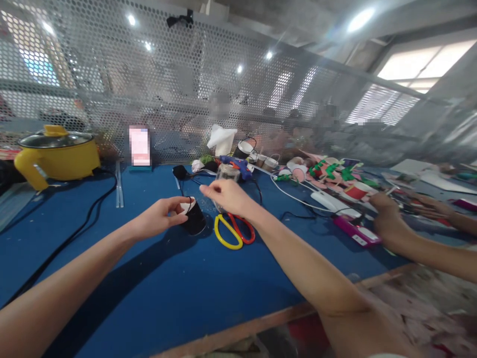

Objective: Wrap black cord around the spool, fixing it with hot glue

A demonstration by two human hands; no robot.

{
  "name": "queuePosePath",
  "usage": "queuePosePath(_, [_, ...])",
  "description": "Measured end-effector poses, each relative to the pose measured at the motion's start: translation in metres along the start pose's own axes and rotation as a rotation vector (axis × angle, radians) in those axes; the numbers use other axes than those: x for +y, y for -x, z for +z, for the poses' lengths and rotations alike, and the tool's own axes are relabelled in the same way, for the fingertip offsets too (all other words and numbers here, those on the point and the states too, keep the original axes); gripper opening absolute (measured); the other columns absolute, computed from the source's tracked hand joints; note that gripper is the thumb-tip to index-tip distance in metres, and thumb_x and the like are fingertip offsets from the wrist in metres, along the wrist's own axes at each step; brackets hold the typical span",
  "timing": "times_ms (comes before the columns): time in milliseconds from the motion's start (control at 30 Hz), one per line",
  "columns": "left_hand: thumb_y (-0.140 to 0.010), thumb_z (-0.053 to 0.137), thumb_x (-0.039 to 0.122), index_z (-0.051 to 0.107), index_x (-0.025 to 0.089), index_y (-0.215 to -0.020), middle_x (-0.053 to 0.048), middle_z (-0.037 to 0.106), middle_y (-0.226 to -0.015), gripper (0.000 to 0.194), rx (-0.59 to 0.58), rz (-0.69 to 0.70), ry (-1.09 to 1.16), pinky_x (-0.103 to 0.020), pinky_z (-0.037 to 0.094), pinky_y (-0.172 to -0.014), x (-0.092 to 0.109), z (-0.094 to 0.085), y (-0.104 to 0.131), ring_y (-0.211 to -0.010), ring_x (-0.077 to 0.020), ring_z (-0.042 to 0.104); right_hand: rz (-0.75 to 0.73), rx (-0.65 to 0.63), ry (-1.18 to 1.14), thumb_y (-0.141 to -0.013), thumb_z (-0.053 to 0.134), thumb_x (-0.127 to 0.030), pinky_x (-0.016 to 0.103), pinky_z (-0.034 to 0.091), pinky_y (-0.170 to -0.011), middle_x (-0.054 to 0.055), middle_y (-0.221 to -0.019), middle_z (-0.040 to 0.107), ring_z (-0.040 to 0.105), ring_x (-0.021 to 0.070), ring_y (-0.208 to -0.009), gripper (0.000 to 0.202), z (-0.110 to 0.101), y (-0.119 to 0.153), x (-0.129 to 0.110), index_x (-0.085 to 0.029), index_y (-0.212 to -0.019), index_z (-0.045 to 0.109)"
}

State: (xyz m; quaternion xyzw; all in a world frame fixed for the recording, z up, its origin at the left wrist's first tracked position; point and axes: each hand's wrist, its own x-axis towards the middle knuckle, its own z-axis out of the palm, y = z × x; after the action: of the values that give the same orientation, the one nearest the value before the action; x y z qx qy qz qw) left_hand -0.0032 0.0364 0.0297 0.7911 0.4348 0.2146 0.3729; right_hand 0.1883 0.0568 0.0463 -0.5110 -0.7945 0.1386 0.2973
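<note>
A small black cup [195, 222] with a white inside stands tilted on the blue table. A thin black cord loops over its rim. My left hand [164, 216] is closed on the cup's left rim, thumb and fingertips at the opening. Just right of the cup and above it, my right hand [227, 195] is closed in a pinch; what lies between its fingers is too small to make out. Below that hand lie scissors with a yellow and a red handle [228, 232], their blades hidden. Behind it stands a clear container [228, 173], partly covered. A black pompom-like ball [180, 172] lies beyond the cup.
A blue glue gun [238, 166] rests at the back. A yellow electric pot [59, 154] stands left, its black cable crossing the table. At right are a purple power strip [357, 232], craft pieces [331, 171] and a co-worker's hand [391, 223]. A perforated metal screen [167, 89] closes the back.
</note>
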Motion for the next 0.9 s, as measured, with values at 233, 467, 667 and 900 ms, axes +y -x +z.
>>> queuePosePath(233, [-0.072, 0.046, 0.03, 0.042, 0.005, -0.117, 0.0, 0.048, -0.07, 0.052, -0.022, 0.008, -0.052, -0.025, 0.034, -0.06, 0.003, 0.001, 0.001, -0.062, -0.012, 0.041, 0.028, -0.19, -0.278, -0.077, 0.034, -0.057, 0.021, 0.036, -0.056, 0.002, -0.065, 0.059, 0.053, 0.0112, -0.062, 0.05, 0.03, -0.01, -0.006, -0.015, -0.066, 0.058])
queuePosePath(467, [-0.073, 0.045, 0.029, 0.047, 0.009, -0.108, 0.001, 0.049, -0.066, 0.04, -0.032, 0.056, -0.089, -0.023, 0.034, -0.058, 0.007, 0.004, 0.003, -0.059, -0.0115, 0.042, 0.073, -0.145, -0.203, -0.075, 0.041, -0.055, 0.023, 0.037, -0.056, 0.005, -0.067, 0.061, 0.055, 0.0132, -0.063, 0.043, 0.029, -0.011, -0.013, -0.015, -0.07, 0.056])
queuePosePath(667, [-0.073, 0.046, 0.03, 0.051, 0.011, -0.097, 0.0, 0.051, -0.067, 0.031, -0.027, 0.083, -0.123, -0.023, 0.036, -0.058, 0.006, 0.005, 0.003, -0.06, -0.0121, 0.044, 0.062, -0.229, -0.12, -0.077, 0.042, -0.047, 0.024, 0.033, -0.049, 0.002, -0.055, 0.056, 0.049, 0.0123, -0.053, 0.041, 0.028, -0.012, -0.017, -0.015, -0.056, 0.056])
queuePosePath(900, [-0.073, 0.046, 0.031, 0.053, 0.011, -0.106, 0.0, 0.053, -0.067, 0.039, -0.003, 0.034, -0.088, -0.022, 0.035, -0.058, 0.005, 0.003, 0.002, -0.06, -0.012, 0.044, 0.196, -0.028, -0.75, -0.072, 0.055, -0.024, 0.025, 0.043, -0.068, 0.004, -0.074, 0.062, 0.057, 0.0113, -0.069, 0.011, 0.034, -0.003, -0.005, -0.014, -0.067, 0.057])
